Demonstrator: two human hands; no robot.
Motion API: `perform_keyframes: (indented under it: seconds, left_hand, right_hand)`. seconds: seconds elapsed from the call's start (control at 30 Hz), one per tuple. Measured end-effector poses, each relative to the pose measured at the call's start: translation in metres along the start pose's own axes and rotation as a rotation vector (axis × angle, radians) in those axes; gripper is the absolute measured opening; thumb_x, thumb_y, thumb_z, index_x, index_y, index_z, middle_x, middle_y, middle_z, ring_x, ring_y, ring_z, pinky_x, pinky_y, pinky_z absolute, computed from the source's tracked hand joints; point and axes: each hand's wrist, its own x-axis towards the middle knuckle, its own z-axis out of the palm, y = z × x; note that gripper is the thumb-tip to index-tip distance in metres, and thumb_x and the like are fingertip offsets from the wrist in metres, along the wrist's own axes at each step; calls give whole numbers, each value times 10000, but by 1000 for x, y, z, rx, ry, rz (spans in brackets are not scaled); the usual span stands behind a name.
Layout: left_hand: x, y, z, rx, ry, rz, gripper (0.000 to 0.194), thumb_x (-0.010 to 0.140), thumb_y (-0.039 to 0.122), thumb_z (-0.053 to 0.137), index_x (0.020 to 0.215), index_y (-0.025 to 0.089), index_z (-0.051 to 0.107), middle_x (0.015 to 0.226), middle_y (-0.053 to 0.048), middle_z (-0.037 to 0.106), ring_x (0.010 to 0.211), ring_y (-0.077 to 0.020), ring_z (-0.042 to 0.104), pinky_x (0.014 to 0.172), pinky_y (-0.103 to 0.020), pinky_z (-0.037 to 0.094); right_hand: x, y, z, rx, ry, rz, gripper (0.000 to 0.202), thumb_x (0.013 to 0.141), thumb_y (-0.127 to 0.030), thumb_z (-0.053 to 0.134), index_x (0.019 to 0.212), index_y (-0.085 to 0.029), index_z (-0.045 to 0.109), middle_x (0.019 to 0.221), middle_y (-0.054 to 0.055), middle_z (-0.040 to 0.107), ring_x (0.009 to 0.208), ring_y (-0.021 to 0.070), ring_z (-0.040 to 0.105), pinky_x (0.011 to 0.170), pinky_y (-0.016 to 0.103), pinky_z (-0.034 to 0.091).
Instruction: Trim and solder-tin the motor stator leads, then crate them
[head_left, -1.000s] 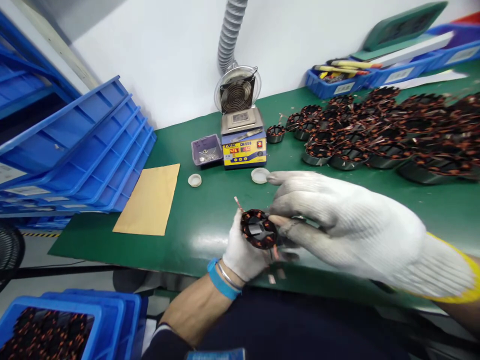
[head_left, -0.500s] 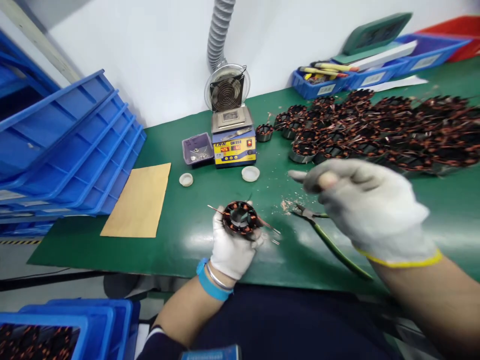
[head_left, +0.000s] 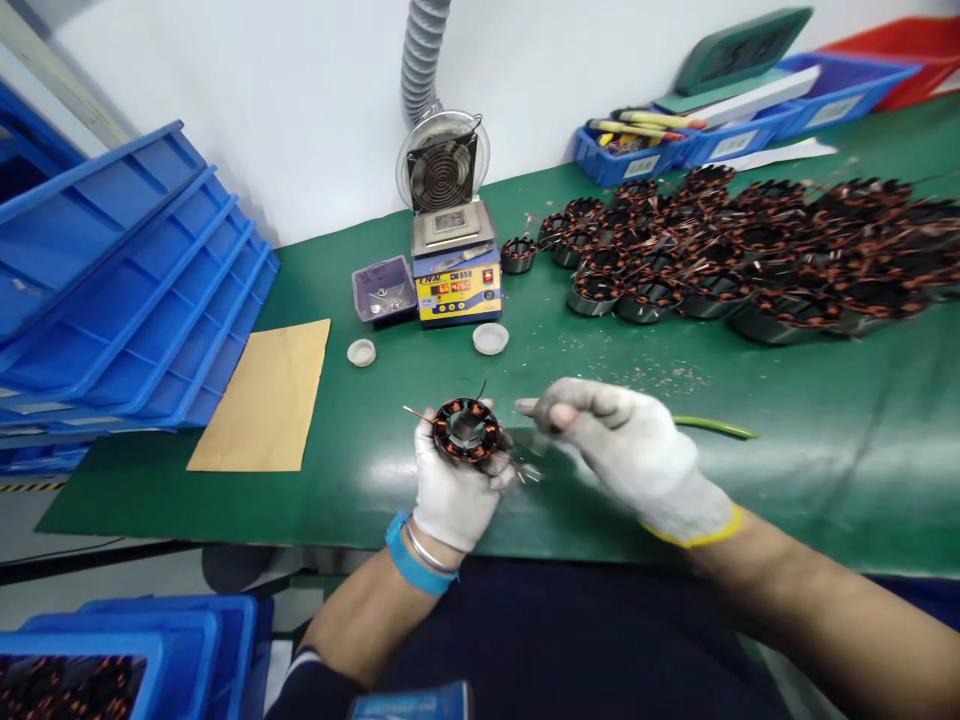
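A ring-shaped copper-wound coil with loose wire ends rests in my gloved left hand, whose fingers wrap round it from below. To its right is my gloved right hand, with the fingers curled together and a bare thumb tip showing; a slight blur hides what it may be pinching. It does not touch the coil. Behind my right hand a green cutter handle shows on the green table; the rest of the cutter is hidden.
Many similar coils crowd the back right. A blue and yellow soldering unit, a purple tray and two white lids stand ahead. Brown card and stacked blue bins are at the left. Wire scraps litter the table.
My right hand has moved left and closer to the coil, now covering the cutter's jaws. My left hand still holds the coil. The camera view has shifted slightly.
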Motion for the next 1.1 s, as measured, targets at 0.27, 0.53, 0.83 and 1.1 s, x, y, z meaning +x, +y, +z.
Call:
perform_keyframes:
  seconds: [0.27, 0.53, 0.83, 1.1]
  left_hand:
    - [4, -3, -4, 52, 72, 89, 569, 834, 752, 576, 1050, 239, 695, 853, -51, 653, 694, -204, 522, 635, -322, 395]
    - [-9, -7, 23, -276, 314, 124, 378, 1028, 464, 459, 887, 235, 724, 835, -31, 749, 712, -195, 654, 685, -309, 514]
    - [-18, 4, 23, -296, 213, 53, 576, 1077, 539, 344, 912, 166, 751, 741, -66, 670, 557, -157, 515, 523, -271, 415]
    - [-17, 0, 19, -317, 196, -8, 601, 1074, 564, 340, 952, 150, 759, 726, -54, 654, 546, -157, 530, 534, -275, 415]
  right_hand:
    - [-22, 3, 1, 4, -243, 149, 376, 738, -476, 880, 972, -195, 791, 897, 82, 790, 759, 225, 731, 656, 317, 617]
    - [-42, 12, 14, -582, -132, -733, 161, 993, -146, 631, 1073, -216, 752, 933, 66, 801, 853, 202, 768, 963, 404, 652]
    - [-31, 10, 15, -193, 0, 18, 205, 919, -407, 732, 967, -215, 786, 918, 93, 820, 797, 243, 784, 723, 348, 663]
    - [-17, -1, 20, -269, 53, -107, 238, 974, -415, 658, 879, -254, 805, 818, 56, 781, 746, 224, 737, 763, 362, 605]
